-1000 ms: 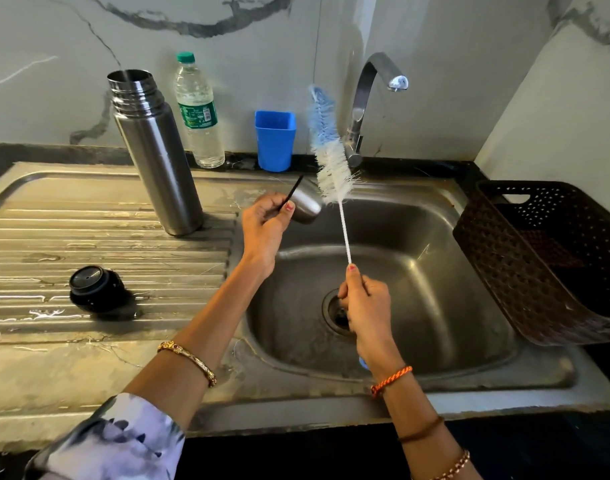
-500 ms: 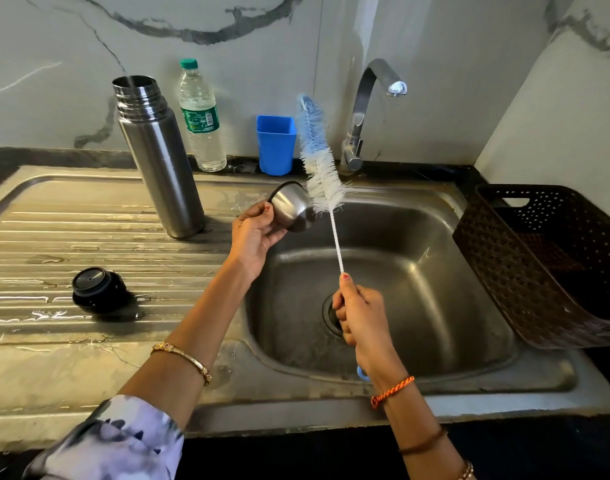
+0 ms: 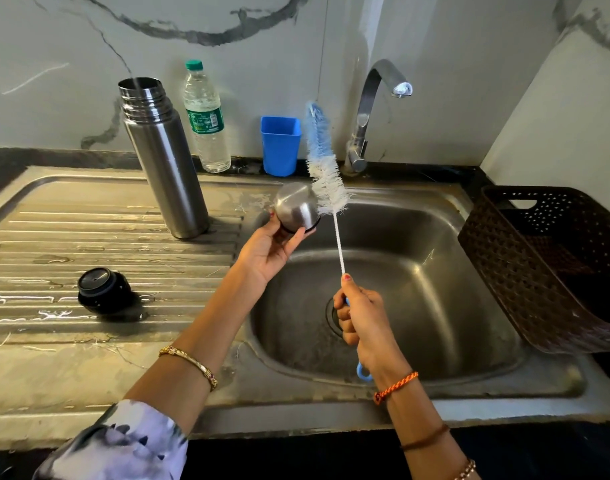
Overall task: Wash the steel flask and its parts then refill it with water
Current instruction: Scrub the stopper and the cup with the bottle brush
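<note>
While the left hand (image 3: 272, 251) holds the steel cup (image 3: 295, 208) over the near-left edge of the sink (image 3: 417, 271), its fingers curl around the cup's black rim, with the domed bottom facing up and toward the camera, probably so the outside can be scrubbed and drips fall into the basin. The right hand (image 3: 360, 317) has its fingers wrapped around the thin handle of the brush (image 3: 326, 178), thumb pressed up along the wire, and the bristles stand upright, touching the cup's right side; a grip that low likely gives reach but little force at the head. The flask (image 3: 165, 161) stands upright and uncapped on the drainboard (image 3: 54, 237), just left of the sink, apparently waiting for its wash or refill; whether it holds anything cannot be seen. Its black stopper (image 3: 102, 291) lies on its side farther left on the wet ribs, well apart from the flask. Behind the flask a plastic bottle (image 3: 206, 119) with a green cap is closed and looks partly filled with water. A blue tumbler (image 3: 281, 145) beside it shows no contents from here. The tap (image 3: 376, 109) is not running, and the brown basket (image 3: 553, 268) at the right appears empty, though its floor is dark.
</note>
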